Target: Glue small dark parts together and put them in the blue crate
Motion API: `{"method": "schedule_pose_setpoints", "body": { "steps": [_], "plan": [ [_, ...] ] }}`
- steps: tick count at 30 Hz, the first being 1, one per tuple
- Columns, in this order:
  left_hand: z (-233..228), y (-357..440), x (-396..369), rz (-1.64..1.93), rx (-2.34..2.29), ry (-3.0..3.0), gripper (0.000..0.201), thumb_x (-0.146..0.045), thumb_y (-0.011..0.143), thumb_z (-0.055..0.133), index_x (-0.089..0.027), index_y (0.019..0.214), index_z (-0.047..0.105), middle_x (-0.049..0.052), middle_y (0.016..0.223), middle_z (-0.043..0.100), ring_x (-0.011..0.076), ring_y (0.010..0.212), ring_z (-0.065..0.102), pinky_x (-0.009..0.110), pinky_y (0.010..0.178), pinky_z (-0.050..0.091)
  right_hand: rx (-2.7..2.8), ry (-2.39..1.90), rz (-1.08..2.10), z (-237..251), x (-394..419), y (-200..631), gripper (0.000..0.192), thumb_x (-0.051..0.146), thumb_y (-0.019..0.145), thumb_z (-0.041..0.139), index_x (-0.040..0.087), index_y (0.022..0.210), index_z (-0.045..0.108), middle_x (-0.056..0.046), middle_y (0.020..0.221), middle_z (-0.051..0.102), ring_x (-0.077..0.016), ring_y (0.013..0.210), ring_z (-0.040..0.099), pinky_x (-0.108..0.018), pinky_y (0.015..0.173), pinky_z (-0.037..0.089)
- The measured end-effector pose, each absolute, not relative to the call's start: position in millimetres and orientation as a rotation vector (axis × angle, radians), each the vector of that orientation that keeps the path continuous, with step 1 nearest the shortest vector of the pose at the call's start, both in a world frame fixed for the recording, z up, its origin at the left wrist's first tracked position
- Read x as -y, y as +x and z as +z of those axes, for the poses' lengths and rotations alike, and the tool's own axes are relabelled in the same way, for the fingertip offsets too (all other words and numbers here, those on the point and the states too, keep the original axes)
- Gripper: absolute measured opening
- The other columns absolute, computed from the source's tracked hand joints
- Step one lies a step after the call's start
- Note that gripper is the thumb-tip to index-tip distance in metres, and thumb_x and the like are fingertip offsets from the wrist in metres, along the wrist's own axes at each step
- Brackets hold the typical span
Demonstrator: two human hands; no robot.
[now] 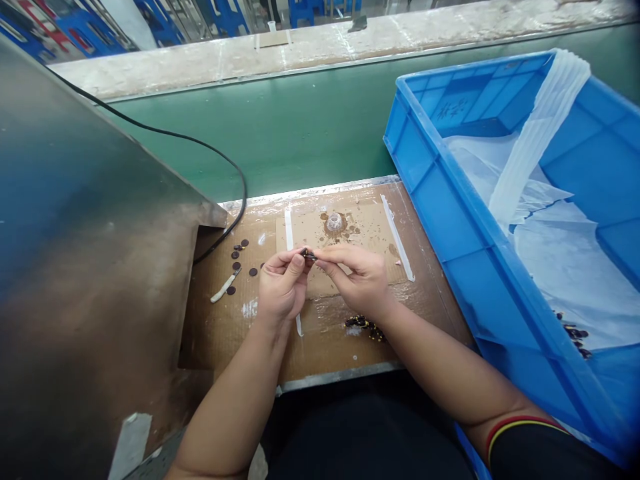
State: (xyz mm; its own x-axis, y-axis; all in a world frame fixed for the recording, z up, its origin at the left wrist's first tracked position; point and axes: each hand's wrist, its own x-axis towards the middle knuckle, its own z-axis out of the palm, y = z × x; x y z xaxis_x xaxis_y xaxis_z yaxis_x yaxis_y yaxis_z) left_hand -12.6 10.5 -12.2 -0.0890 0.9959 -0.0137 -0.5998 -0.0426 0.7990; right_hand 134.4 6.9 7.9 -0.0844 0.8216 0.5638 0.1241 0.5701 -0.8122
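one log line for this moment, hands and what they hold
left hand: pinching small dark part | right hand: pinching same part | over cardboard pad | blue crate on right

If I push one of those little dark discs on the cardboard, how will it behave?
The dark discs look flat and thin, so one would probably slide, not roll. It seems very light for its size. The stained cardboard may be tacky and slow it. Lifting one likely needs a fingertip pinch.
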Motion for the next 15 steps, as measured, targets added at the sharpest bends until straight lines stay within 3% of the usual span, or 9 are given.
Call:
{"method": "schedule_pose_setpoints", "body": {
  "steps": [7,15],
  "plan": [
    [-13.1,-10.2,-8.3,1.561,-0.832,0.759,0.018,-0.028,0.068,0.091,-0.023,0.079,0.077,0.003,0.089,0.075,0.0132,0.082,0.071,0.026,0.086,0.060,1.666,-0.857,0.520,10.9,-3.8,135.4,0.017,0.014,0.093,0.064,0.020,0.105,0.074,-0.005,0.104,0.076,-0.0141,0.096,0.072,-0.032,0.088,0.063],
    [-20.7,-1.7,2.1,1.714,-1.125,1.075,0.016,-0.023,0.081,0.080,-0.021,0.097,0.077,0.008,0.103,0.074,0.0215,0.099,0.071,0.038,0.098,0.057,1.726,-0.905,0.350,7.3,-1.6,136.2,0.024,0.012,0.093,0.062,0.022,0.112,0.072,-0.005,0.110,0.075,-0.0165,0.100,0.071,-0.034,0.089,0.063]
  ]
}}
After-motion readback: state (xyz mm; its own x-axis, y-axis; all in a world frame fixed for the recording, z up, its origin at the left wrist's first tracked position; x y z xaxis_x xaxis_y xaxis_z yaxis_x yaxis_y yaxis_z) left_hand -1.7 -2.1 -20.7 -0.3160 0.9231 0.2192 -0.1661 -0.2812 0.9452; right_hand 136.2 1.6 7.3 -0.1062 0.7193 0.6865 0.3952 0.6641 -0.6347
